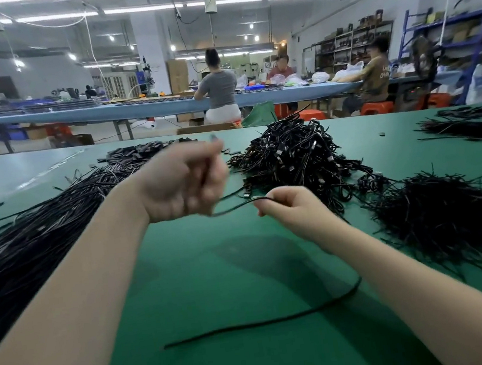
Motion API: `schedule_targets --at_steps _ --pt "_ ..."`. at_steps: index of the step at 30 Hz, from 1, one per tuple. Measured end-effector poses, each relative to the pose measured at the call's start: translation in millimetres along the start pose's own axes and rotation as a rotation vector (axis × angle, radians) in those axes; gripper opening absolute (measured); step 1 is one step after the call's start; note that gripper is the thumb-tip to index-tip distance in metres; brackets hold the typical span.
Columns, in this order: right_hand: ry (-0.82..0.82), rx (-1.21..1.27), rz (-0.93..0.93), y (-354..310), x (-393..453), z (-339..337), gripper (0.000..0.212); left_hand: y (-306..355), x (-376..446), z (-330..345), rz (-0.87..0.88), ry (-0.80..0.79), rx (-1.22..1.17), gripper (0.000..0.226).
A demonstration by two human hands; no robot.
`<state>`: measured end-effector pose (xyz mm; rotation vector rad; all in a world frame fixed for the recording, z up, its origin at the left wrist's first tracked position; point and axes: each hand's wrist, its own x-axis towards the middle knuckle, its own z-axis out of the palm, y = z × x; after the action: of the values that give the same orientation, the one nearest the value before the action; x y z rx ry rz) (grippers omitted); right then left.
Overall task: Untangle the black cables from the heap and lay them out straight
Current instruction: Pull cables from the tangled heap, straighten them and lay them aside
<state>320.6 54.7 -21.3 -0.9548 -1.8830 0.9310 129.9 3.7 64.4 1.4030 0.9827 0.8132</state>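
Loose cable [261, 322] on open green table [215, 277]

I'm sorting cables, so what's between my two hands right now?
In the head view, one black cable spans from the left hand to the right hand.

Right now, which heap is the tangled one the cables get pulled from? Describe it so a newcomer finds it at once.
Start at the green table and look just beyond the right hand, near the far edge. The tangled heap is the tallest black mound, full of glossy loops and small connector ends. The straight cables on the left lie parallel, and the pile of short strands to the right bristles.
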Motion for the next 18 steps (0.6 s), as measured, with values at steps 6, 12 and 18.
schedule_targets --at_steps 6,12,18 --pt "-0.035 0.195 -0.078 -35.4 4.2 1.6 0.028 -16.2 26.5 18.5 -0.089 0.344 0.179 0.051" --pt "-0.463 0.415 0.192 -18.1 -8.7 17.4 0.038 12.4 7.7 5.9 0.366 0.218 -0.505 0.054" --pt "0.082 0.298 0.245 -16.0 3.0 -5.3 0.039 0.8 -6.8 2.6 -0.112 -0.096 0.249 0.049"
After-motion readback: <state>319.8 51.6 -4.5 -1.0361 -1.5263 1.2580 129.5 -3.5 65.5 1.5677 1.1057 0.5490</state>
